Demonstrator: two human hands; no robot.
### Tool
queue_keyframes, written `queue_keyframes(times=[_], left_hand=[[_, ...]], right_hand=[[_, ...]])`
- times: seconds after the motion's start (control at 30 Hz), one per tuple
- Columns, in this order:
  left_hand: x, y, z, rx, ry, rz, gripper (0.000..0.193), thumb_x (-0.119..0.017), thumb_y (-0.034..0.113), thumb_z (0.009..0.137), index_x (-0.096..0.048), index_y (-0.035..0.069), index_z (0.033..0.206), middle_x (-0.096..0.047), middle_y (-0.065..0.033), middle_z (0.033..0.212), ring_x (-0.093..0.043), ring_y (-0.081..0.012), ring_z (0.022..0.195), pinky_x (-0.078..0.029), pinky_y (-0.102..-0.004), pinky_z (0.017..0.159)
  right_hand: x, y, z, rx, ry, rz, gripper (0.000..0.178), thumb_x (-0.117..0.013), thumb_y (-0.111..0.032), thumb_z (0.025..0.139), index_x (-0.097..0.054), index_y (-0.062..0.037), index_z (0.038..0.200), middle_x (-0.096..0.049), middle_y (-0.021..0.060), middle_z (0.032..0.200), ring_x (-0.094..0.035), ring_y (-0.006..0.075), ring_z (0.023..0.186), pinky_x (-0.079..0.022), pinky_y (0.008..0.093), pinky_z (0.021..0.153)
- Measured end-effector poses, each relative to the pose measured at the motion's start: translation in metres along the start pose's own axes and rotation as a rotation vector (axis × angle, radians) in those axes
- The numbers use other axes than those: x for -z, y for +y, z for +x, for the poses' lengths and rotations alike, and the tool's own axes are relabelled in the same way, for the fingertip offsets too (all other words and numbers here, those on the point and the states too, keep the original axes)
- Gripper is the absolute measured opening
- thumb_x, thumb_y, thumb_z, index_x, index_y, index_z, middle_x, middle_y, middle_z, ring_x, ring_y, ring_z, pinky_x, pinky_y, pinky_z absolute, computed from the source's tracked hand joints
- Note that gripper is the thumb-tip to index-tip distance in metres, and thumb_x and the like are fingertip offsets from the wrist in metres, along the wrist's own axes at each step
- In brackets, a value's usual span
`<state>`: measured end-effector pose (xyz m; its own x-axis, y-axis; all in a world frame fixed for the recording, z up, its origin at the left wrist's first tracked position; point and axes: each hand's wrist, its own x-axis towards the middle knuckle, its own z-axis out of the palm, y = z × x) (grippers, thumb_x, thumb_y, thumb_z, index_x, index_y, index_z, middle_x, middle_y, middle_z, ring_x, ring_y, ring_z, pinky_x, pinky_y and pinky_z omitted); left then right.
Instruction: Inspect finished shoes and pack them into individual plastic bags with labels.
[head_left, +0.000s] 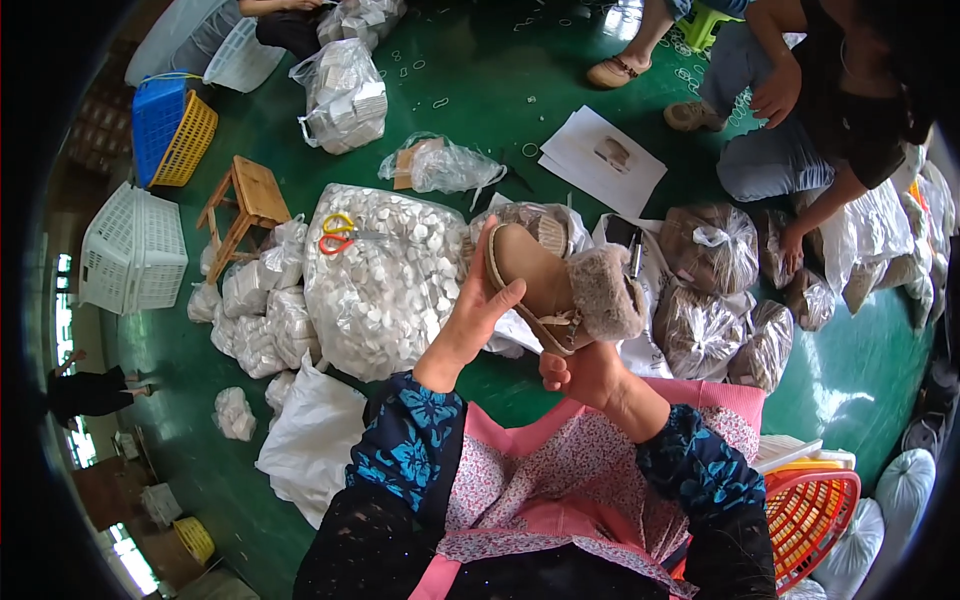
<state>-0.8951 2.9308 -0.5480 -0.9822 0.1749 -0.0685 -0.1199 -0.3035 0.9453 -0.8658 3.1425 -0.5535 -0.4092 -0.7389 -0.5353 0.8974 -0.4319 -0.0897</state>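
A tan ankle boot (530,265) with a fluffy grey-brown fur cuff is held up before me, its toe to the left and a small bow at its side. My left hand (478,312) grips the toe end, thumb on the near edge of the sole. Below the boot's heel and cuff, my right hand (595,375) has its fingers curled, supporting it from beneath; part of that grip is hidden. Scissors (342,236) with red and yellow handles lie on a large clear bag (385,300) full of small white pieces, left of the boot.
Clear bags of brown items (705,320) sit to the right, where another person's hand (792,245) reaches. Printed sheets (603,160) lie ahead on the green floor. At left stand a wooden stool (258,190), white crates (135,250) and a yellow basket (190,135). A red basket (815,520) is near right.
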Motion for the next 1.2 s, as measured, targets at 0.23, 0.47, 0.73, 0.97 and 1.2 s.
queue_keyframes(times=[0.23,0.47,0.73,0.97,1.2], left_hand=[[0.0,-0.005,-0.001,0.113,0.085,-0.099,0.083,-0.059,0.044,0.105,-0.011,0.017,0.167,-0.026,-0.0081,0.167,-0.032,-0.0219,0.15,-0.032,-0.0377,0.121],[0.009,-0.019,0.007,0.059,0.272,0.059,0.076,-0.045,0.052,0.109,-0.018,0.009,0.165,-0.029,-0.0082,0.166,-0.033,-0.0194,0.149,-0.029,-0.0334,0.122],[0.024,-0.028,0.005,0.136,0.435,0.047,0.068,-0.046,0.048,0.11,-0.035,0.002,0.159,-0.042,-0.0114,0.159,-0.039,-0.0197,0.146,-0.031,-0.0322,0.121],[0.025,-0.035,0.006,0.171,0.346,-0.008,0.061,-0.044,0.045,0.111,-0.043,0.001,0.154,-0.051,-0.0107,0.152,-0.047,-0.0186,0.139,-0.036,-0.03,0.116],[0.033,-0.049,0.002,0.159,0.253,0.671,0.096,-0.054,0.059,0.102,-0.024,-0.016,0.153,-0.044,-0.0385,0.148,-0.046,-0.0434,0.141,-0.039,-0.042,0.114]], right_hand=[[-0.005,0.002,0.005,-0.06,0.236,-0.325,0.061,-0.027,-0.058,0.106,-0.062,-0.0088,0.117,-0.072,0.011,0.082,-0.069,0.0215,0.074,-0.055,0.0349,0.075],[-0.002,0.01,0.012,0.224,0.592,-0.52,0.035,-0.05,-0.023,0.101,-0.058,-0.009,0.131,-0.07,0.0127,0.109,-0.07,0.0225,0.091,-0.055,0.037,0.084],[-0.019,-0.006,0.005,0.565,0.317,-0.657,0.042,-0.067,-0.006,0.089,-0.059,-0.0054,0.131,-0.067,0.0031,0.115,-0.062,0.0145,0.105,-0.048,0.0296,0.092],[-0.008,-0.002,0.003,0.363,0.353,-0.706,0.024,-0.074,-0.009,0.093,-0.069,-0.0061,0.116,-0.073,0.0023,0.106,-0.069,0.0132,0.095,-0.055,0.029,0.085],[-0.007,0.003,0.012,0.291,0.458,-0.699,0.026,-0.075,-0.018,0.093,-0.071,-0.0051,0.115,-0.074,0.0036,0.105,-0.07,0.0159,0.094,-0.054,0.032,0.083]])
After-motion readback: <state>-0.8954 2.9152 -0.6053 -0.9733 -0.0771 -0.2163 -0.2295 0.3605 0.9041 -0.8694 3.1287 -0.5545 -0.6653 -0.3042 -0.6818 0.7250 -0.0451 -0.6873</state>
